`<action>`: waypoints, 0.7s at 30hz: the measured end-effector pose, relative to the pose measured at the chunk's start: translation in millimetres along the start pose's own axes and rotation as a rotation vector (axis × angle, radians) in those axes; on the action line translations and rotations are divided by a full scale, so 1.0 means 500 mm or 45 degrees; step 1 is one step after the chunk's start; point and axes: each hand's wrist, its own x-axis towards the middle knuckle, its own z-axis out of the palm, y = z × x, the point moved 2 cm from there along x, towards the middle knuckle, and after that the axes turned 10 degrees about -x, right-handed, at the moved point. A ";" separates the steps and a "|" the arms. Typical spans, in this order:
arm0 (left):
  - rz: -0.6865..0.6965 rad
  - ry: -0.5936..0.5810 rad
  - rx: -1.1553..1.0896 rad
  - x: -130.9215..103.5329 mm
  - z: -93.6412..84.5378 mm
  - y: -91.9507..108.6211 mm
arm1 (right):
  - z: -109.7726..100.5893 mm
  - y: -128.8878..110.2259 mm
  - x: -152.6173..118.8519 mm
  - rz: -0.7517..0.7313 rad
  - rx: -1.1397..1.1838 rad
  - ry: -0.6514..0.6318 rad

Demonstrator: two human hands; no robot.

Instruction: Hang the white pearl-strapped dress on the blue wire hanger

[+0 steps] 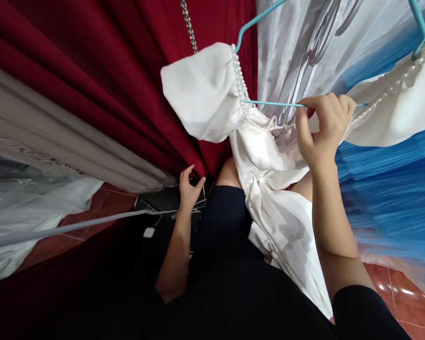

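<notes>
My right hand [324,125] is closed round the lower bar of a light-blue wire hanger [271,102]. On that hanger hangs a white dress [205,92] with puffed sleeves and strings of pearl beads along its neckline. Its gathered skirt falls down over my legs. My left hand [188,191] is lower, at the left, with thumb and fingers apart and nothing seen between them. Close behind it are thin wires and a pale rod [102,219]; I cannot tell whether the hand touches them.
Dark red cloth [127,85] hangs ahead, with a beige garment [56,127] to its left. A blue tulle gown [386,189] and sheer white fabric [279,42] hang on the right. Clear plastic covers [56,203] lie at the far left, above the red tiled floor [78,219].
</notes>
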 end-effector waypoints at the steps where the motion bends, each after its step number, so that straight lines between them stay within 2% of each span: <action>1: -0.118 0.003 0.039 -0.015 -0.011 -0.057 | 0.002 0.000 0.000 -0.003 0.002 0.004; 3: -0.317 0.010 0.118 -0.043 -0.017 -0.143 | 0.003 -0.001 -0.001 -0.015 -0.009 0.019; 6: -0.485 0.016 0.252 -0.068 0.004 -0.208 | 0.002 0.000 -0.002 -0.030 -0.046 0.049; 11: -0.635 0.089 0.495 -0.064 0.063 -0.231 | 0.002 -0.001 -0.003 -0.032 -0.063 0.068; 14: -0.681 0.118 0.578 -0.054 0.084 -0.238 | 0.001 -0.001 -0.004 -0.031 -0.066 0.070; 18: -0.682 0.089 0.586 -0.048 0.081 -0.253 | 0.002 0.000 -0.004 -0.014 -0.077 0.067; 21: -0.645 0.006 0.498 -0.050 0.050 -0.268 | 0.003 0.001 -0.004 -0.005 -0.064 0.056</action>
